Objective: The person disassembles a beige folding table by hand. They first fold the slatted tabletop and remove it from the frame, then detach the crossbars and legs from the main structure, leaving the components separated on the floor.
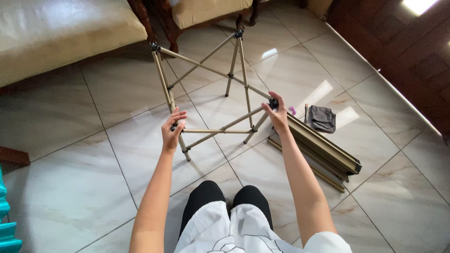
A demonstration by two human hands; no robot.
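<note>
Folding pole frame [213, 89] stands on the tiled floor [70, 187] at twelve o'clock of the seated person. Left hand [172, 129] and right hand [276, 112] each grasp a near corner joint. Risk: legs skid on glossy tile; fingers pinched at hinges.

Head view: left hand [172, 127] and right hand [276, 112] each grip a corner joint of a tan folding pole frame [232, 75] standing on tiled floor [70, 187]; folded slats [323, 150] and grey pouch [321, 118] lie beside.
</note>
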